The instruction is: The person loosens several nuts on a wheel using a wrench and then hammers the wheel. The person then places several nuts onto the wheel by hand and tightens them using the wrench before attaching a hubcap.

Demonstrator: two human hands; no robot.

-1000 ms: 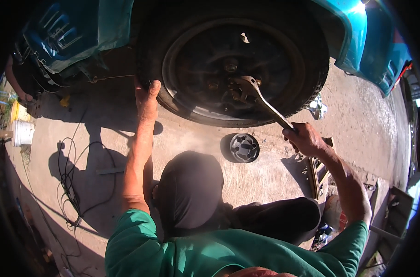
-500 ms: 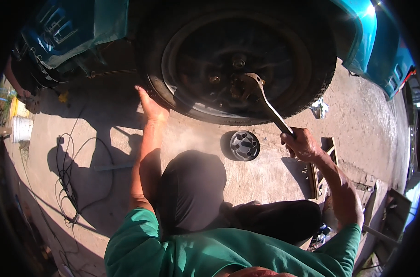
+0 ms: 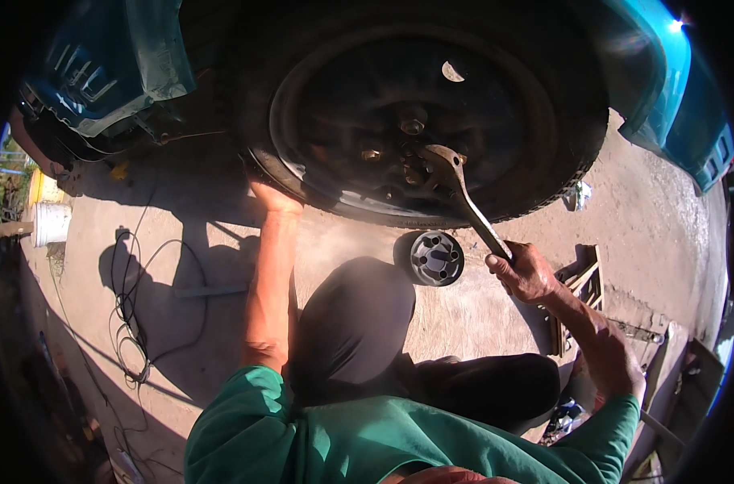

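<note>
A black-tyred wheel with a dark rim and brassy nuts fills the top centre. My left hand is at the tyre's lower left edge, its fingers mostly hidden there. My right hand grips the handle of a long steel wrench, whose head rests among the nuts at the hub. On the concrete just below the tyre lies a round grey cap with dark holes, beside my bent knee.
Teal bodywork flanks the wheel on both sides. Looped black cable lies at left, near a white bucket. Metal framework and clutter lie to the right, along a step in the concrete.
My left hand has slid down and right along the tyre, from its side to its lower edge. My right hand sits lower in the picture, still on the wrench.
</note>
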